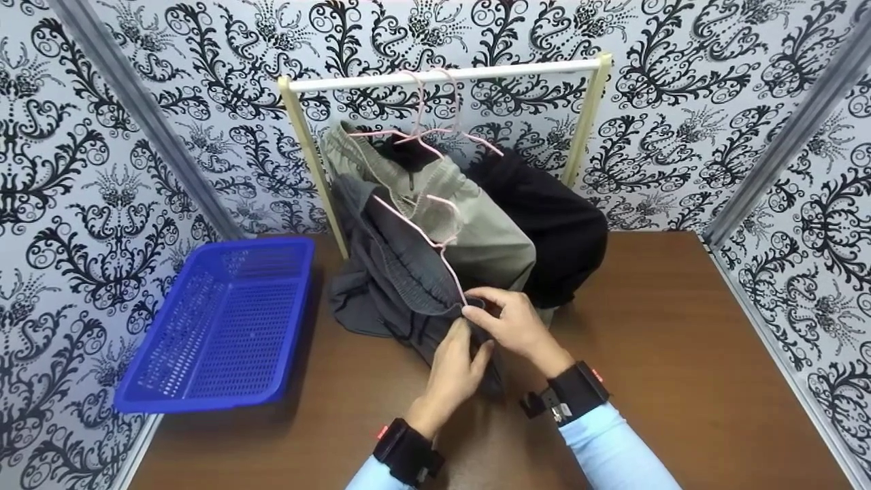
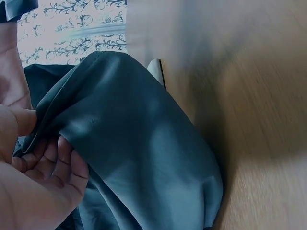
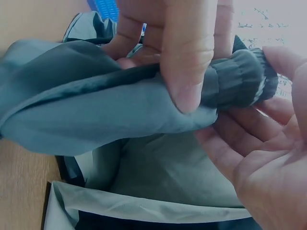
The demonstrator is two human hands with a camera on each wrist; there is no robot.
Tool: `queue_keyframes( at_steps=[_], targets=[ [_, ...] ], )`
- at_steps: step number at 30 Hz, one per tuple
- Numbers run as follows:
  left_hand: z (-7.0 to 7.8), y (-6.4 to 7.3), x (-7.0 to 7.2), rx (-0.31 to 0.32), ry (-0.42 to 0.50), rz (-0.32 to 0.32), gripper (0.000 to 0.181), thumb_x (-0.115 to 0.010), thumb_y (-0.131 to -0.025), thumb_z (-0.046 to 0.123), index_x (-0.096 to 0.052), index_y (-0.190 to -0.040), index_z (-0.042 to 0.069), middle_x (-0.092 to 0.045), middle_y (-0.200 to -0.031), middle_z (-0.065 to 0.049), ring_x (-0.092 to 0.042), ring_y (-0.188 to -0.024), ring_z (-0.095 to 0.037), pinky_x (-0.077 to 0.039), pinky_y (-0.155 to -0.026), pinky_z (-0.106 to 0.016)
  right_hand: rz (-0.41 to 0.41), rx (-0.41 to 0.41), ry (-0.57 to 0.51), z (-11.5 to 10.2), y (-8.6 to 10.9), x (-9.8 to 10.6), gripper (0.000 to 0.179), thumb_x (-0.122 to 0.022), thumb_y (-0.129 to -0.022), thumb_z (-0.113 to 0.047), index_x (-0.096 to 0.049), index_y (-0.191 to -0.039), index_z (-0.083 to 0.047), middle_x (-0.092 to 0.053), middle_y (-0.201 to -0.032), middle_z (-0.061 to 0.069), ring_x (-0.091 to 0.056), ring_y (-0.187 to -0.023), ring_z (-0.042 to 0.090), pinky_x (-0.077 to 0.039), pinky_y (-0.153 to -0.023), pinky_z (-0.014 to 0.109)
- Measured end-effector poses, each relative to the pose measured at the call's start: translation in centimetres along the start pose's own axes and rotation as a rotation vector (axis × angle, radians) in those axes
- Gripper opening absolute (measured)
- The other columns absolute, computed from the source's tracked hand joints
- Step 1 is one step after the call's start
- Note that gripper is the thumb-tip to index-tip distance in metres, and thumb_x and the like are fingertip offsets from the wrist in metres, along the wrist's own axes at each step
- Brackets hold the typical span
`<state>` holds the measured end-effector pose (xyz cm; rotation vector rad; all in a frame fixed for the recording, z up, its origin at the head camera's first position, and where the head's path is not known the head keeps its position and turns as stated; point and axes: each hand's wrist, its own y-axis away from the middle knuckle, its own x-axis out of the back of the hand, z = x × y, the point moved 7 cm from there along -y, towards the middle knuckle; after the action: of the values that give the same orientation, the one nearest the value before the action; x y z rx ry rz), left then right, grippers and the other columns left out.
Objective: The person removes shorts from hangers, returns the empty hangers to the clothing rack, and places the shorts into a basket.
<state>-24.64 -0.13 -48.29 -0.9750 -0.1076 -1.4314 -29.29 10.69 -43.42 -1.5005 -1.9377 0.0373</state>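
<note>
Dark grey drawstring pants (image 1: 371,292) sit around a pink wire hanger (image 1: 408,223), their elastic waistband gaping. My right hand (image 1: 514,323) pinches the waistband's near corner at the hanger's end. Just below it, my left hand (image 1: 452,371) grips the cloth, thumb on one side and curled fingers on the other. In the left wrist view, the grey cloth (image 2: 139,134) drapes beside that hand. The right wrist view shows the gathered waistband (image 3: 237,81) between thumb and fingers. Folds hide some fingertips.
Behind, light grey-green pants (image 1: 486,231) and black pants (image 1: 558,224) hang on pink hangers from a rack with a white rail (image 1: 503,71). To the left, a blue plastic basket (image 1: 204,406) stands on the brown table (image 1: 680,354). Patterned walls enclose the back and sides.
</note>
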Motion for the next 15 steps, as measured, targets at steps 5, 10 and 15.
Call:
queue_keyframes(
  at_steps=[5, 10, 15],
  targets=[
    [0.04, 0.08, -0.37, 0.017, 0.003, -0.014, 0.041, -0.069, -0.096, 0.011, -0.059, -0.133, -0.002, -0.066, -0.122, -0.014, -0.067, -0.111, -0.027, -0.055, -0.092, -0.042, 0.016, 0.014, 0.015, -0.09, -0.06, 0.02, 0.015, -0.074, -0.095, -0.014, -0.077, -0.106, -0.004, -0.077, -0.1, 0.006, -0.067, -0.083, 0.014, -0.054, -0.076, 0.027],
    [0.32, 0.16, -0.64, 0.005, -0.013, -0.036, 0.036, -0.07, -0.096, 0.013, -0.061, -0.128, 0.0, -0.066, -0.118, -0.012, -0.067, -0.106, -0.024, -0.056, -0.089, -0.04, 0.035, 0.026, 0.058, -0.11, -0.14, 0.12, 0.007, -0.074, -0.095, -0.013, -0.076, -0.097, -0.006, -0.076, -0.093, 0.003, -0.064, -0.078, 0.013, -0.052, -0.073, 0.026],
    [0.56, 0.2, -0.83, -0.021, -0.052, -0.095, 0.026, -0.068, -0.099, 0.02, -0.061, -0.116, 0.002, -0.063, -0.107, -0.008, -0.063, -0.097, -0.021, -0.055, -0.083, -0.038, 0.06, 0.056, 0.074, -0.16, -0.08, 0.61, 0.006, -0.071, -0.095, -0.01, -0.076, -0.094, -0.006, -0.076, -0.092, 0.002, -0.067, -0.082, 0.016, -0.055, -0.077, 0.033]
  ],
)
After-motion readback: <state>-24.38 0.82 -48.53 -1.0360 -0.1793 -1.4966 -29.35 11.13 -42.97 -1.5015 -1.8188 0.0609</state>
